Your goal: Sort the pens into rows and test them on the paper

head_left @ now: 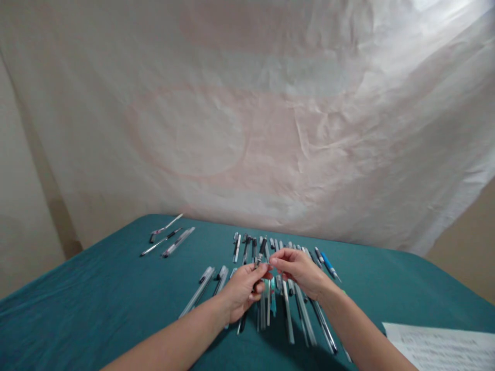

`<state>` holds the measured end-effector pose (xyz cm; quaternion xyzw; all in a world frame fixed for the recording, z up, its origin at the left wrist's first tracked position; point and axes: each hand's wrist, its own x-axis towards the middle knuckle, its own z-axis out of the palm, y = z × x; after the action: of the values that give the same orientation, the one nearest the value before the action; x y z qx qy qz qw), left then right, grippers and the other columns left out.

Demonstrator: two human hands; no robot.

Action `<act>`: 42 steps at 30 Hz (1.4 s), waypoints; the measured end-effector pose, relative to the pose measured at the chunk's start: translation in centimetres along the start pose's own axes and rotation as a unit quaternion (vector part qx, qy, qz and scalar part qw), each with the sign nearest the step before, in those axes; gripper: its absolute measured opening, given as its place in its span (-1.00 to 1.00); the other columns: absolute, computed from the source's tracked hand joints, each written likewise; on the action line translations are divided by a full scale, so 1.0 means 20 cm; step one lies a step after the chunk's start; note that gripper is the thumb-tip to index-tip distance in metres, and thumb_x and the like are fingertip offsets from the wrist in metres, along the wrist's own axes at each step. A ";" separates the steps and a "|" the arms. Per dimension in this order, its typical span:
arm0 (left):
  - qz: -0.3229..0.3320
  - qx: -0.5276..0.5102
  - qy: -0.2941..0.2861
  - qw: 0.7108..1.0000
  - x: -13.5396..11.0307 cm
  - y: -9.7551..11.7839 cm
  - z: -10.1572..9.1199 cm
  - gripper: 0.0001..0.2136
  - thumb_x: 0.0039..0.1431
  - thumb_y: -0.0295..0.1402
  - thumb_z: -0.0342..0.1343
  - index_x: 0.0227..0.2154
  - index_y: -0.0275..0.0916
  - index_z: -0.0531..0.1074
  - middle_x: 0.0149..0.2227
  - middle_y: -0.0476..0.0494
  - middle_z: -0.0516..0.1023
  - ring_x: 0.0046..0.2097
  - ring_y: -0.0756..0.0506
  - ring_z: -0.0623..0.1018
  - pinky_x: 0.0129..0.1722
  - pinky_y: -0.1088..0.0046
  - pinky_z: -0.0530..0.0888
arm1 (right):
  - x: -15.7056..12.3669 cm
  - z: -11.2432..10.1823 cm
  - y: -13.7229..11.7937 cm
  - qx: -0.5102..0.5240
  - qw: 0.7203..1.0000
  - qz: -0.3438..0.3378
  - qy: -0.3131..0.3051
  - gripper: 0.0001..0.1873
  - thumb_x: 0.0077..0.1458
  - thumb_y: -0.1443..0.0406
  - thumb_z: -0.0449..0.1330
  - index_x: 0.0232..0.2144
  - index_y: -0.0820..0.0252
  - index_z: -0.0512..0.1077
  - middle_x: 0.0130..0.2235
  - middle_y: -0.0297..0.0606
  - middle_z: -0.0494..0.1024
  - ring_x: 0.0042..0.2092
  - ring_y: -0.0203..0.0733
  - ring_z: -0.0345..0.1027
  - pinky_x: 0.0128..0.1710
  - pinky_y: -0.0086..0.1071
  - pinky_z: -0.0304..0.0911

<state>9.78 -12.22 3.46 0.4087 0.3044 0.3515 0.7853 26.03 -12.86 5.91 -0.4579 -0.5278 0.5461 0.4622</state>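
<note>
Over the middle of the table, my left hand [246, 289] is closed round a pen [262, 247]; its black grip and pointed end stick up above the fingers. Close beside it, my right hand [299, 268] has thumb and forefinger pinched together near the pen's shaft. Whatever those fingertips hold, if anything, is too small to make out. Beneath both hands lie several clear-barrelled pens [288, 312] in rows, partly hidden by the hands. Among them is a teal pen [273, 299].
A blue pen [329, 265] lies right of the rows. Further left are a black-gripped pen [160, 242], clear pens [178, 242] and a white pen-like stick [172, 222]. A printed sheet [441, 345] rests at the near right on the green tablecloth [96, 288]. A pale sheet [270, 129] hangs behind.
</note>
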 end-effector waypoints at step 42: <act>-0.010 -0.004 -0.009 1.000 0.00 -0.02 0.00 -0.74 -0.01 -0.23 0.14 -0.42 -0.28 0.22 -0.49 0.08 0.24 -0.63 0.22 0.12 -0.69 0.68 -0.10 | 0.01 0.01 0.02 -0.111 0.993 -0.027 -0.042 -0.79 -0.10 0.17 0.20 -0.46 0.20 0.44 -0.56 -0.37 0.40 -0.55 -0.36 0.19 -0.57 -0.49 0.16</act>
<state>9.82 -12.36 3.15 0.4054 0.2995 0.3410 0.7935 25.82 -12.79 5.57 -0.4685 -0.6165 0.4902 0.4001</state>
